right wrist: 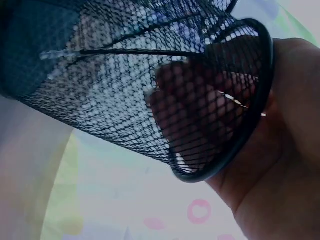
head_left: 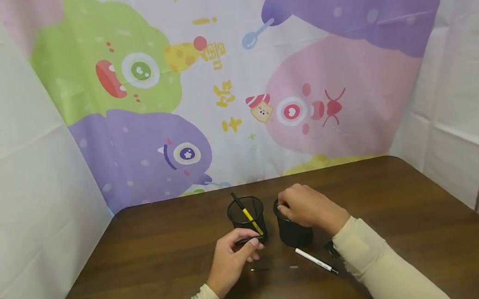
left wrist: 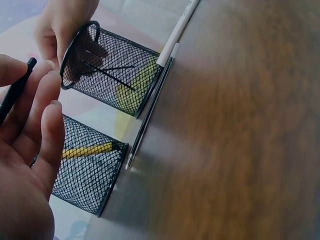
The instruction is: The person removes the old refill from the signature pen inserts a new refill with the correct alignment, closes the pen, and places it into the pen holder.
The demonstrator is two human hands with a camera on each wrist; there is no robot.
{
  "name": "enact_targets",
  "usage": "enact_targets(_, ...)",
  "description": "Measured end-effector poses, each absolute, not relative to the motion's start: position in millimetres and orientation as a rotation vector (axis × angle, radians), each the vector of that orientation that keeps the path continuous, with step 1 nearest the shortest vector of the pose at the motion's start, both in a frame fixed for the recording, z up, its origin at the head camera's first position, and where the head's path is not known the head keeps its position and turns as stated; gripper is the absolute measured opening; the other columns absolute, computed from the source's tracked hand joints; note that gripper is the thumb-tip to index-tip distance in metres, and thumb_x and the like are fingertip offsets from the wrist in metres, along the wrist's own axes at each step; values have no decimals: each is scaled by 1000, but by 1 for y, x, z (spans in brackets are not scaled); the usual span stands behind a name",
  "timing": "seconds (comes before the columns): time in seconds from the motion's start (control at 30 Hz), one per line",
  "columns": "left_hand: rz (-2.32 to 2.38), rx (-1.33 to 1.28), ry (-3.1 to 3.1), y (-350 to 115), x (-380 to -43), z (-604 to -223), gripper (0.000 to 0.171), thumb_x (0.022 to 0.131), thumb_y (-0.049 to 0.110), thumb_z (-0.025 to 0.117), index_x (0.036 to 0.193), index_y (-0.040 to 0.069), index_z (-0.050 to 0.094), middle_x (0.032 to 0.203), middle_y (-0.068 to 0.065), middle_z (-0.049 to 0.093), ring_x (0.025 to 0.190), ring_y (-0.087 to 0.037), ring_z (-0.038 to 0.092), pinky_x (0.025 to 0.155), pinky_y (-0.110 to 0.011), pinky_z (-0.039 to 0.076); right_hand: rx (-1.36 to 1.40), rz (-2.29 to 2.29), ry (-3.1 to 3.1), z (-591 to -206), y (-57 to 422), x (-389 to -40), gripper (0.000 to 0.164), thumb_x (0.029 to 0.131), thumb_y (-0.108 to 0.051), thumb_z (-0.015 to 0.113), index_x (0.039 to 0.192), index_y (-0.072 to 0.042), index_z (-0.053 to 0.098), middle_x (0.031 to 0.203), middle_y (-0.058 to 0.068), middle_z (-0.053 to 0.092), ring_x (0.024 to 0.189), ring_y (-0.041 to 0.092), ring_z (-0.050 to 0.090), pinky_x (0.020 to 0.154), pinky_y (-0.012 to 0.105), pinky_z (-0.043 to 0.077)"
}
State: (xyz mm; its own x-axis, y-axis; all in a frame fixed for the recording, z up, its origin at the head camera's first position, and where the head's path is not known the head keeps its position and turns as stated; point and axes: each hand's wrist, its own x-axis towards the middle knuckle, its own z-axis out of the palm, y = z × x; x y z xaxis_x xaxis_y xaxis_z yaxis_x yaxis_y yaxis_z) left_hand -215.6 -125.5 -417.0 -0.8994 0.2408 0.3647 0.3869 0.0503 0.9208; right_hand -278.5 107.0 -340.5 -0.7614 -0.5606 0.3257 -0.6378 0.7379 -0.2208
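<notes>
My left hand [head_left: 230, 256] pinches a short black pen piece [left wrist: 19, 89] between thumb and fingers, close in front of the left black mesh pen cup [head_left: 233, 220]. In that cup leans a yellow pen with a black end [head_left: 248, 213]. My right hand [head_left: 308, 205] reaches over the rim of the right mesh pen cup [head_left: 293, 233], fingers bent down inside. Through its mesh, thin dark refills [right wrist: 140, 52] show beside the fingertips; I cannot tell whether the fingers hold one.
On the brown table [head_left: 155, 252], a white pen with a black end [head_left: 315, 260] lies before the right cup. To its left lies a thin refill with a clear tube [head_left: 273, 268]. A cartoon-printed cloth [head_left: 240, 158] hangs behind, with white cloth walls [head_left: 23, 160] at both sides.
</notes>
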Motion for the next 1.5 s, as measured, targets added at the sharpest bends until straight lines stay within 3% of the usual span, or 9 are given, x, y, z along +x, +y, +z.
enact_targets(0.3,-1976,-665,-2182,-125,-217,-417,14,96,10,68,104,-2,70,85,-14,73,65,-20,68,62,-29,57,944,471,-2556,-349,113,-272,10,93,-16,69,83,-14,69,76,-9,62,67,6,55,63,29,50)
enact_targets(0.9,-1964,-645,-2190,-127,-217,-418,13,96,9,68,103,0,70,84,-14,72,64,-22,67,62,-29,57,953,470,-2420,-357,116,-266,10,91,-14,71,82,-14,67,75,-8,58,65,8,54,62,29,49)
enact_targets(1.23,-1951,-642,-2196,-128,-219,-416,14,96,12,68,105,2,70,86,-14,72,65,-21,67,62,-31,58,958,488,-2278,-360,119,-263,4,89,-12,75,91,-12,72,84,-5,65,73,9,62,64,31,53)
enact_targets(1.5,-1939,-669,-2194,-130,-218,-419,18,98,13,67,111,2,71,89,-17,72,64,-19,66,62,-30,58,956,434,-2227,-358,119,-259,5,89,-16,75,91,-13,72,84,-6,65,68,7,60,58,29,52)
